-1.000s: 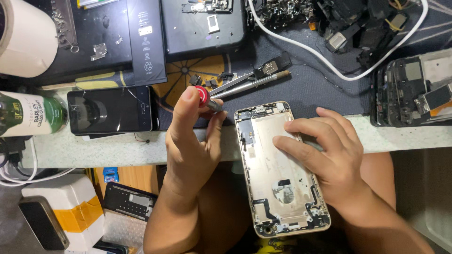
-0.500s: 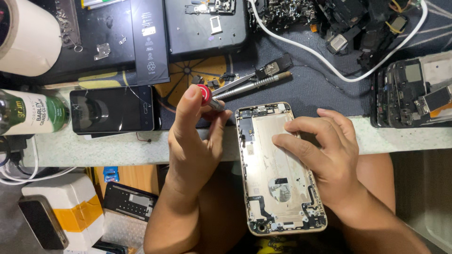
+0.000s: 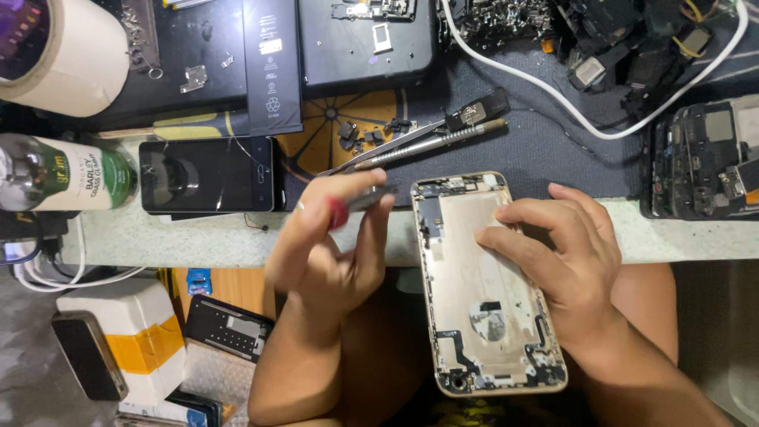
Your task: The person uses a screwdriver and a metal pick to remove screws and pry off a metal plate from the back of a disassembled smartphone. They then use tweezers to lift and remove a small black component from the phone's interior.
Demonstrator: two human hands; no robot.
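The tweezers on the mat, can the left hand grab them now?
Probably not right away: the left hand already holds a red-tipped screwdriver. The tweezers lie just beyond it, uncovered.

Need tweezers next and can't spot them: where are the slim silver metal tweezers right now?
In the head view the slim silver metal tweezers lie on the dark mat at centre, beside a grey metal driver, just above the left hand and the gold phone shell.

a pale-edged workbench (image 3: 198,237) carries a black phone (image 3: 207,175), green-labelled bottle (image 3: 55,172), tweezers (image 3: 395,146) and white cable (image 3: 585,119).
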